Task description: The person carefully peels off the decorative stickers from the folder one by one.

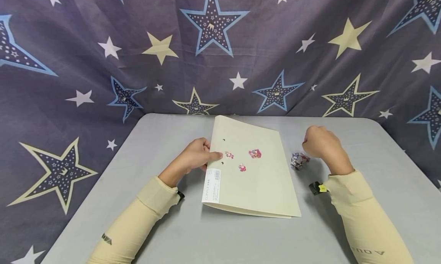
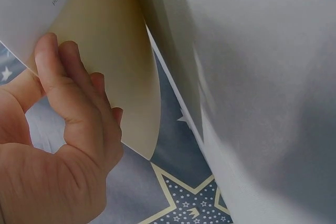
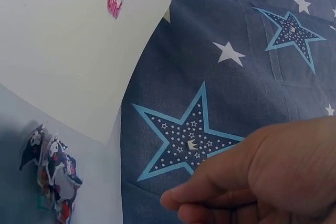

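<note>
A cream clip file folder (image 1: pixel 260 187) stands slightly raised on the table, its cover bearing several small pink cartoon stickers (image 1: pixel 255 153) and a white label (image 1: pixel 211 185) at the lower left. My left hand (image 1: pixel 197 155) grips its left edge, thumb on the front; in the left wrist view the fingers (image 2: pixel 79 103) press against the other side. To the right of the folder, my right hand (image 1: pixel 322 144) hovers with curled fingers. The right wrist view shows thumb and forefinger together and nothing visible between them. Just below that hand lies a small heap of cartoon stickers (image 1: pixel 299 160).
The grey table (image 1: pixel 165 225) runs back to a dark curtain (image 1: pixel 138 26) printed with stars. A black wrist device (image 1: pixel 315 188) with a yellow tag is at the right cuff.
</note>
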A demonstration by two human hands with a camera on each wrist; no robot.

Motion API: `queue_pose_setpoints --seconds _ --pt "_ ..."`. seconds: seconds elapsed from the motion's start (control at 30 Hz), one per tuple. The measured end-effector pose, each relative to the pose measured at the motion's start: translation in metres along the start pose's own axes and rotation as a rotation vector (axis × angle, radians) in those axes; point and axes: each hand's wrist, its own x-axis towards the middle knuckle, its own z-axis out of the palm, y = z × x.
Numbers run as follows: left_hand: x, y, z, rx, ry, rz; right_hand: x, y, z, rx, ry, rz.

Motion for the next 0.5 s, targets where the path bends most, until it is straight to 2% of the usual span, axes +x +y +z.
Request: queue_pose_setpoints --seconds 0.27,0.37,0.5 --pt "0.0 0.0 0.0 0.004 0.004 0.003 -0.001 -0.013 0.006 -0.002 0.068 -0.093" --pt "0.001 0.0 0.0 0.006 0.005 0.001 -0.002 -0.021 0.011 -0.008 0.121 -0.168" --pt "0.001 0.0 0.0 0.007 0.007 0.001 -0.002 -0.031 0.016 -0.026 0.206 -0.32"
